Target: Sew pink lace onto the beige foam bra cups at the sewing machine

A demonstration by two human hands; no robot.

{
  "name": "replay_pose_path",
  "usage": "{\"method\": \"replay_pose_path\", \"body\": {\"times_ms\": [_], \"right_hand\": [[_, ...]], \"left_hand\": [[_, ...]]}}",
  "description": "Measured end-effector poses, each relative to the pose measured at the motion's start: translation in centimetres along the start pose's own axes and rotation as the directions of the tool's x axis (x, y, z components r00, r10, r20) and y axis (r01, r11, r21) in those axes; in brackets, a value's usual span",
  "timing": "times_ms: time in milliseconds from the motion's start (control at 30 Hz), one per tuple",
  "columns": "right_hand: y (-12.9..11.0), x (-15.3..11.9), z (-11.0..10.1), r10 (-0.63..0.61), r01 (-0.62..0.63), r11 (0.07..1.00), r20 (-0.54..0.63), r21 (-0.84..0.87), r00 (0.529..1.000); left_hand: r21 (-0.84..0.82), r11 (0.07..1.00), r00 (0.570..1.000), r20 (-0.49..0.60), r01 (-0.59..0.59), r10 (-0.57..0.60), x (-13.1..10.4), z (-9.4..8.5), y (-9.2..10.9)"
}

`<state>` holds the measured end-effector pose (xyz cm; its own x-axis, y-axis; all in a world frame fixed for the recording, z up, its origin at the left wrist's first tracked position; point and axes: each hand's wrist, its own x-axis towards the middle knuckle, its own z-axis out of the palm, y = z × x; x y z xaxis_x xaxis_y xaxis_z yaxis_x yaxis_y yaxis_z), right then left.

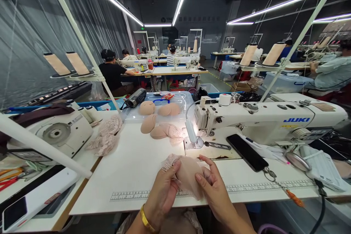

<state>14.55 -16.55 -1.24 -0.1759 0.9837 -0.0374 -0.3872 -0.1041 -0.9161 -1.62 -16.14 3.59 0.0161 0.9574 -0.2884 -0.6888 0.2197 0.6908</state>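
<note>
Between my two hands, above the front of the white table, is a beige bra cup (189,175) with lace at its left edge. My left hand (164,186) pinches the lace side, thumb on top. My right hand (215,186) grips the right edge between thumb and fingers, its index finger raised. Beyond them stands a white sewing machine (263,117), its lit needle area just past the cup. Several loose beige bra cups (148,123) lie behind, one group joined to lace (174,131) that reaches the machine plate.
A black phone (246,152) with a keyring lies right of my hands. Lace pieces (105,135) rest at the left table edge. A clear plastic box (181,98) stands behind the cups. A white thread-stand pole (46,146) crosses the left side. Co-workers (112,69) sit at machines farther back.
</note>
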Motion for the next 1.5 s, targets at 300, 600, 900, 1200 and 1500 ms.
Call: {"method": "replay_pose_path", "body": {"times_ms": [300, 600, 900, 1200, 1500], "right_hand": [[-0.7, -0.1, 1.0, -0.002, 0.004, 1.000, -0.067, 0.029, 0.998], [-1.6, -0.5, -2.0, 0.068, -0.024, 0.984, 0.241, -0.178, 0.968], [-5.8, 10.1, -7.0, -0.240, 0.787, 0.005, 0.764, -0.616, 0.599], [-5.7, 12.4, -9.4, -0.119, 0.752, 0.023, 0.745, -0.659, 0.656], [-6.2, 12.6, -9.1, -0.179, 0.661, 0.117, 0.639, -0.741, 0.748]], "left_hand": [[-0.019, 0.999, 0.999, 0.019, 0.031, -0.031, 0.3, 0.5, -0.1], [0.128, 0.992, 0.997, 0.076, 0.009, -0.018, 1.3, 0.6, 2.1], [0.509, 0.093, 0.419, 0.787, -0.856, -0.453, 5.4, 3.6, 6.5], [0.470, -0.025, 0.437, 0.798, -0.882, -0.415, 10.0, 3.2, 5.3], [0.428, -0.171, 0.455, 0.756, -0.888, -0.471, 10.2, 4.1, 5.5]]}}
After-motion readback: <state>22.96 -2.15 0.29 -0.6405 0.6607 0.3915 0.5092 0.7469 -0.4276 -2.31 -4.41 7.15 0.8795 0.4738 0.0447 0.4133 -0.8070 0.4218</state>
